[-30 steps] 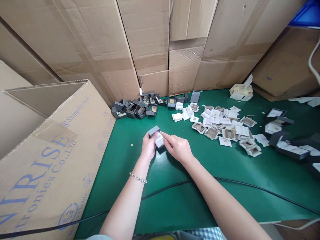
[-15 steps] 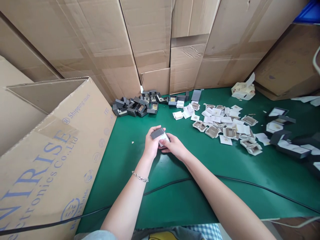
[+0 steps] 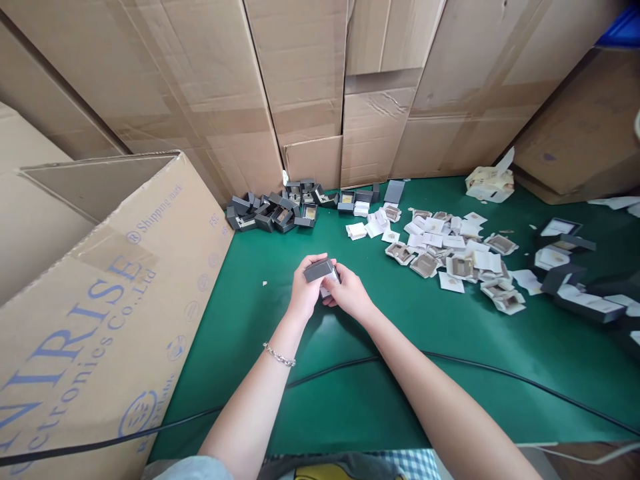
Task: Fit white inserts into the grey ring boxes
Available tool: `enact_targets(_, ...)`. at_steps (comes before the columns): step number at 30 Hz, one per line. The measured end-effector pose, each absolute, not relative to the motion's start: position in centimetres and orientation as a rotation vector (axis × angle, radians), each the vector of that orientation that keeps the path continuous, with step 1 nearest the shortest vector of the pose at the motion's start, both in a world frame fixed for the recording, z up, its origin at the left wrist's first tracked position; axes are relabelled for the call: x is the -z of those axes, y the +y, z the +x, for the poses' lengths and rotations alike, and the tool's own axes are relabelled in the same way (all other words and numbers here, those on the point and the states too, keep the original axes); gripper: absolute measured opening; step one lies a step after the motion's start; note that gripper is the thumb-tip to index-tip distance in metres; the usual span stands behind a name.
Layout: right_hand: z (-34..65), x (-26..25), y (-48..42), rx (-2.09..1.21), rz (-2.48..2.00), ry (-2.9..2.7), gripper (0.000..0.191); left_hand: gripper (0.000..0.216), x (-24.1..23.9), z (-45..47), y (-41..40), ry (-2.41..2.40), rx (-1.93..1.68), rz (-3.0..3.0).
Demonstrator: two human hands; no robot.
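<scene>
Over the middle of the green table, a small dark grey hinged box (image 3: 318, 269) with a white inside is held between both hands. My left hand (image 3: 303, 291) wraps round its left side, beneath the dark lid. My right hand (image 3: 350, 291) grips the right side, thumb pressed on the white part inside the box. The fingers under the box are mostly hidden. Beyond the hands lies a heap of similar dark boxes (image 3: 273, 212), several of them open. To the right is a spread of white cards and paper inserts (image 3: 453, 243).
A large printed carton (image 3: 115, 313) stands at the left. Cardboard (image 3: 300, 87) walls the back of the green table (image 3: 240, 393). A black cable (image 3: 480, 362) crosses the front. A tissue pack (image 3: 490, 183) sits at back right, with more open dark boxes (image 3: 590, 300) at the right edge.
The dark lid has tilted a little and covers more of the white part. Both hands stay round the box in nearly the same place. The view has shifted slightly.
</scene>
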State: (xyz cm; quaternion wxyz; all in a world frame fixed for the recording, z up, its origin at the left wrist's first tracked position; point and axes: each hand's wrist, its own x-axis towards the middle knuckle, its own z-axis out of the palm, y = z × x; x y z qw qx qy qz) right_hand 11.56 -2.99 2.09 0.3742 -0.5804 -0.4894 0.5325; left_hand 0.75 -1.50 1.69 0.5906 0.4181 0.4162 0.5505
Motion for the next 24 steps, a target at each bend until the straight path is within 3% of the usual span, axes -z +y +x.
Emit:
enact_targets(7,12.5,-2.6,-3.0,-1.708,-1.259,-1.277,0.035,0.028,-2.4,0.6,-1.5,1.076,-1.237,1.061)
enact_targets(11,12.6,-2.5,-3.0,-1.544,-1.326,-1.401,0.035,0.029,-2.5,0.4,-1.5,1.099,-1.228,1.099)
enact_targets(16,12.6,-2.1,-3.0,-1.618,-1.273,-1.450,0.038,0.026,-2.6,0.1,-1.3,1.107,-1.196,1.160)
enact_targets(20,11.9,-1.6,-3.1,-1.370,-1.383,-1.478,0.040,0.023,-2.1,0.0,-1.2,1.039,-1.238,1.159)
enact_targets(24,13.3,-2.1,-2.6,-1.157,-1.364,-1.609,0.040,0.041,-2.0,0.0,-0.8,0.947,-1.316,0.912)
